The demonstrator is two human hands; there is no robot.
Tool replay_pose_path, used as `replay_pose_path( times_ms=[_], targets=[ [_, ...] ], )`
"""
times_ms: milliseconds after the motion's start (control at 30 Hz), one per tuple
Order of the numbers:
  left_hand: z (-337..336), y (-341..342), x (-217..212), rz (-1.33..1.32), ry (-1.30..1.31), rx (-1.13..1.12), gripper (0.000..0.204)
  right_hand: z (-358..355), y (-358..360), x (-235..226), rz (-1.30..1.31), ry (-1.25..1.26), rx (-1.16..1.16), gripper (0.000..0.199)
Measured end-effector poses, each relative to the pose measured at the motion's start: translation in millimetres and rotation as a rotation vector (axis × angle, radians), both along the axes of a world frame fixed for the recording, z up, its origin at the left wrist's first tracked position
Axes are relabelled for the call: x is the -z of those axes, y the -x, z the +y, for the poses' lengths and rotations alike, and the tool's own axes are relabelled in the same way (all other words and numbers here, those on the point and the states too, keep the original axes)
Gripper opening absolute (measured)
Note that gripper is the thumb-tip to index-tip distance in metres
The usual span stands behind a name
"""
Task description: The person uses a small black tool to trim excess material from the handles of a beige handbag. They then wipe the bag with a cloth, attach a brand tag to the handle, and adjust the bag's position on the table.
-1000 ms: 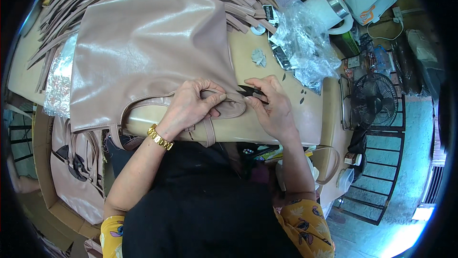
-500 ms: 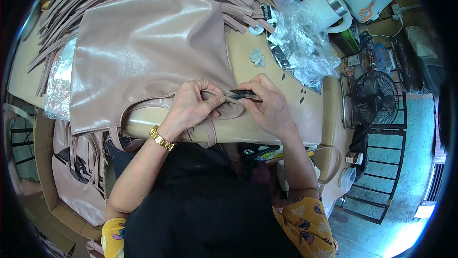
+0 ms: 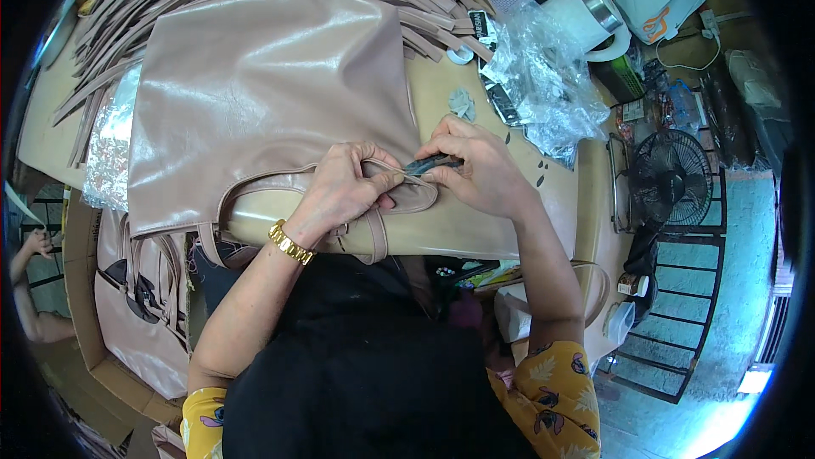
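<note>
Since a moment ago your right hand [image 3: 480, 172] has slid its dark tool [image 3: 431, 165] left toward your left hand [image 3: 344, 191]; the two hands now nearly touch. The tool lies almost level, its long axis running left to right, tip pointing left at the handle strap [image 3: 399, 172]. Your right fingers are closed around it. Your left fingers pinch the strap. One beige bag [image 3: 263, 94] lies flat on the surface [image 3: 560, 196], mouth toward you, with two handles.
</note>
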State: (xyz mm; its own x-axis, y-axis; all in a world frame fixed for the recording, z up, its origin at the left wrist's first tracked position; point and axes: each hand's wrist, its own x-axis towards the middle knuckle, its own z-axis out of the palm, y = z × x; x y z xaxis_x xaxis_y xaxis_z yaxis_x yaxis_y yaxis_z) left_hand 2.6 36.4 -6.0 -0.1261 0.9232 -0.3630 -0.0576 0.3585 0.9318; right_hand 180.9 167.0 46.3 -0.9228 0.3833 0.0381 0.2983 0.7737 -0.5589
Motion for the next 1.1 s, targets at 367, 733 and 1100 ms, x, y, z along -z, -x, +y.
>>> replay_pose_path(
  times_ms=[367, 733, 1100],
  targets=[
    [-1, 2, -7, 0.005, -0.002, 0.004, 0.015, 11, 6, 5, -0.03, 0.312, -0.045, 0.022],
    [-1, 3, -1, -0.017, -0.001, 0.03, 0.016, 13, 4, 14, -0.015, 0.334, -0.041, 0.024],
    [-1, 1, 5, -0.042, -0.05, 0.005, 0.016, 13, 2, 20, 0.087, 0.549, 0.049, 0.022]
  ],
)
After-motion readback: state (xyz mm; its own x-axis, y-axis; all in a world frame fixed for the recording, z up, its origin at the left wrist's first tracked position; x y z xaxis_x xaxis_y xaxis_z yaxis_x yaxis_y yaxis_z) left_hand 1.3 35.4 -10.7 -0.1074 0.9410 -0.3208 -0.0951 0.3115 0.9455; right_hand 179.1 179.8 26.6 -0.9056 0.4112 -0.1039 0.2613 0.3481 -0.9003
